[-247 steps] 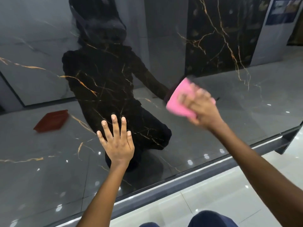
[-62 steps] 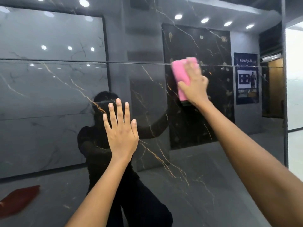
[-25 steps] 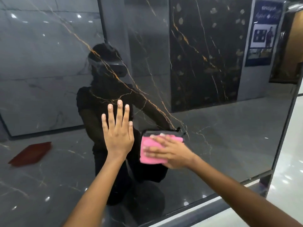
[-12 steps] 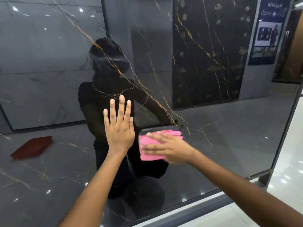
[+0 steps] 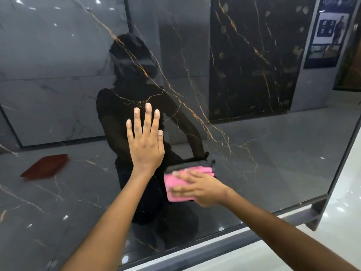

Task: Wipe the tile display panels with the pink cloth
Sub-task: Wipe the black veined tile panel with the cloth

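Observation:
A glossy black tile display panel [image 5: 273,157] with gold veins fills the view and mirrors the room and a dark figure. My left hand [image 5: 145,141] lies flat on the panel, fingers spread, holding nothing. Just to its lower right, my right hand [image 5: 201,189] presses a folded pink cloth [image 5: 173,182] against the panel, fingers pointing left across the cloth. The cloth's dark reflection shows right above it.
A grey metal frame [image 5: 224,245] runs along the panel's lower edge, with a post [image 5: 340,173] at the right edge. White glossy floor [image 5: 341,227] lies beyond. A red flat object [image 5: 46,167] appears only as a reflection at left.
My right hand came down from the panel's upper part to beside my left hand. Over the last second the cloth shifted only slightly. My left hand stays flat on the panel.

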Motion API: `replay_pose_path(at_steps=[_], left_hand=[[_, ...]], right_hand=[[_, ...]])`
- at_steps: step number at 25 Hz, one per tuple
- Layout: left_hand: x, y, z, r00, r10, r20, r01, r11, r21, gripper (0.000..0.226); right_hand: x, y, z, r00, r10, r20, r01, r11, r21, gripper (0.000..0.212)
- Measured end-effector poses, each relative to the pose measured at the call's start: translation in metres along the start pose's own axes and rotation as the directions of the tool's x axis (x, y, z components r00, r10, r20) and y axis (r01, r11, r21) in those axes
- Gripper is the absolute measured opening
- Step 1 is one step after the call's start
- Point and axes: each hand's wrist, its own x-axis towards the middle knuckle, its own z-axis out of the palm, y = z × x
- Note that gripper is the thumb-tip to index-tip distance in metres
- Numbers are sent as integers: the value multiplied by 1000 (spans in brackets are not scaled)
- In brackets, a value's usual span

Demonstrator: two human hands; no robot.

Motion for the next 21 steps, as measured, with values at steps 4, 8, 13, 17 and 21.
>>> replay_pose_path(at_steps=[4, 8, 13, 17, 21], left_hand=[[-46, -10, -7, 997, -38, 68, 48, 987, -151, 52], [-154, -22, -3, 976, -51, 211, 69, 995, -78, 58], [-187, -27, 9, 972, -56, 227, 77, 993, -87, 54], [-200, -31, 20, 986, 3, 167, 7, 998, -60, 55], [-208, -31, 32, 995, 24, 97, -27, 999, 29, 53]], right_hand=[[-15, 78, -28, 931, 325, -165, -322, 946, 43, 79], [-8, 125, -58, 460, 833, -307, -760, 548, 350, 80], [-28, -46, 27, 993, 9, 116, -9, 1000, -6, 78], [-37, -14, 13, 992, 95, 80, -88, 993, -85, 83], [8, 45, -23, 596, 761, -255, -704, 648, 289, 70]])
